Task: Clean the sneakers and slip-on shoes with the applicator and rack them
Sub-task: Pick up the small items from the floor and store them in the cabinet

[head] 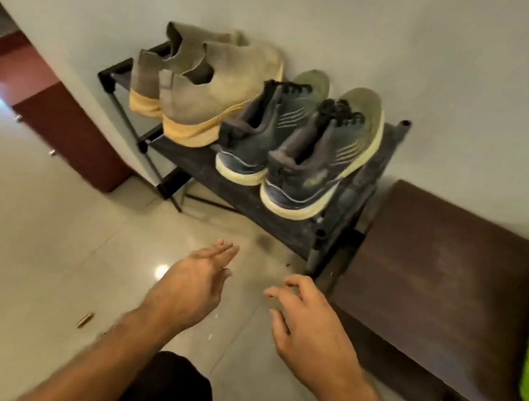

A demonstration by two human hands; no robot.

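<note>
Below the rack [290, 224], my left hand [193, 287] reaches flat, fingers pressed together; my right hand [310, 327] hovers, fingers loosely curled, empty; no writing I can read.

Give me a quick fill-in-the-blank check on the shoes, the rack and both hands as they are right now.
1. The two pairs of shoes sit on the black metal-framed rack with their heels toward the ____.
2. The beige slip-on shoes with yellow soles sit to the ____ of the dark blue lace-up sneakers.
3. The left hand and right hand hold ____.

Missing words: camera; left; nothing
</note>
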